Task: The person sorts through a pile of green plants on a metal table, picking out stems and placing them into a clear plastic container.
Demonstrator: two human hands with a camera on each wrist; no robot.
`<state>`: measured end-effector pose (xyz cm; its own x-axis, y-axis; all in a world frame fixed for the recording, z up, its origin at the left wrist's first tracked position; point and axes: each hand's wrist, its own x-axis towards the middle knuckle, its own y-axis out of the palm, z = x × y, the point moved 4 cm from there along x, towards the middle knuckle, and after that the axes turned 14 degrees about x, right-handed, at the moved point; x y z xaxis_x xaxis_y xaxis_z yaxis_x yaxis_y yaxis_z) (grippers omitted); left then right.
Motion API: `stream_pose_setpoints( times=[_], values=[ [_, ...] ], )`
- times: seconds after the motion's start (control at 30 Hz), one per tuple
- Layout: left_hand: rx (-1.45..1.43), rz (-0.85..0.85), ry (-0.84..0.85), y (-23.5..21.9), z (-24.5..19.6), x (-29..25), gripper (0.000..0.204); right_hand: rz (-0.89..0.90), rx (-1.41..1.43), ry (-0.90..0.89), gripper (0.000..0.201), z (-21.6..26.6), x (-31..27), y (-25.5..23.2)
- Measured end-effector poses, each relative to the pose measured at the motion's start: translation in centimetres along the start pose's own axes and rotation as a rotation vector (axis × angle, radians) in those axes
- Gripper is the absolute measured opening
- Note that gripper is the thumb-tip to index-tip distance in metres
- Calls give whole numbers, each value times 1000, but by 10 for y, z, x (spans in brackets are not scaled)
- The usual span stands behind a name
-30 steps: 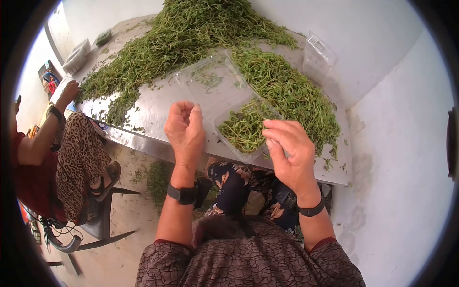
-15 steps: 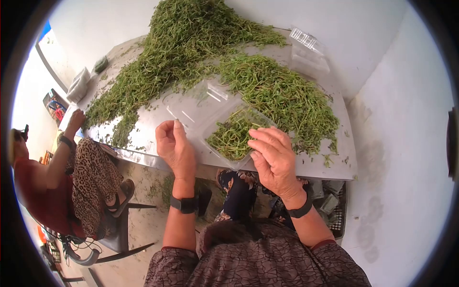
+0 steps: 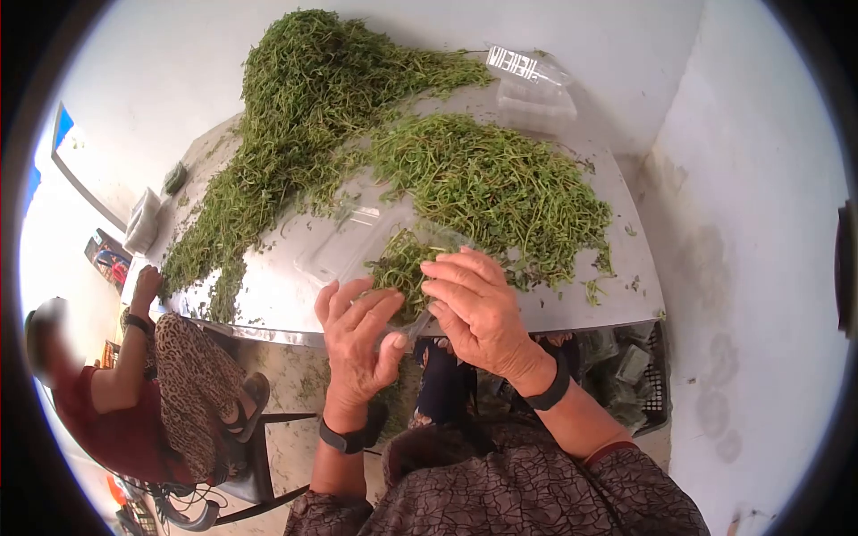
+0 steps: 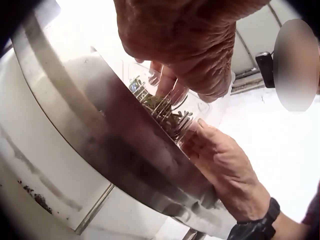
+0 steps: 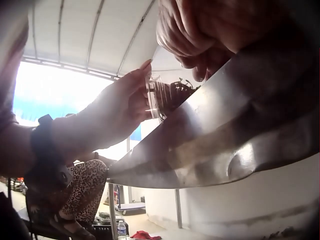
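The left hand (image 3: 357, 344) is resting loose-fingered on a clear plastic box (image 5: 153, 100) of greens (image 3: 398, 262) by the table edge (image 3: 277, 335), the right hand (image 3: 480, 313) is curving over its other side (can't tell from here if it's pinching), a leafy heap (image 3: 492, 192) is sprawling just behind, and a taller pile (image 3: 299, 103) farther back.

The table (image 3: 277, 290) is bare, shiny metal with a rounded edge. A tall heap of greens (image 3: 304, 98) lies at 11 o'clock, trailing toward 8, and a lower heap of greens (image 3: 492, 188) at 3. By the near edge, at 6 o'clock, sits a clear box (image 3: 411, 308) of greens, its lid (image 3: 331, 255) toward 8. Clear boxes (image 3: 536, 109) stand at 2 o'clock, pale tubs (image 3: 143, 221) at 9. Leaf scraps (image 3: 594, 291) dot 4 o'clock.
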<state>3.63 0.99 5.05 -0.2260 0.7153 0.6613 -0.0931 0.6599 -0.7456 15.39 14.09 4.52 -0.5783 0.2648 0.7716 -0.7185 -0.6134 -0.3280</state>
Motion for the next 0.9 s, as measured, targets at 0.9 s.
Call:
stream_pose_setpoints(
  times=[0.9],
  values=[
    [105,153,58,-23,19,14,25,-227,172,135,22,-13,-8,-7]
  ],
)
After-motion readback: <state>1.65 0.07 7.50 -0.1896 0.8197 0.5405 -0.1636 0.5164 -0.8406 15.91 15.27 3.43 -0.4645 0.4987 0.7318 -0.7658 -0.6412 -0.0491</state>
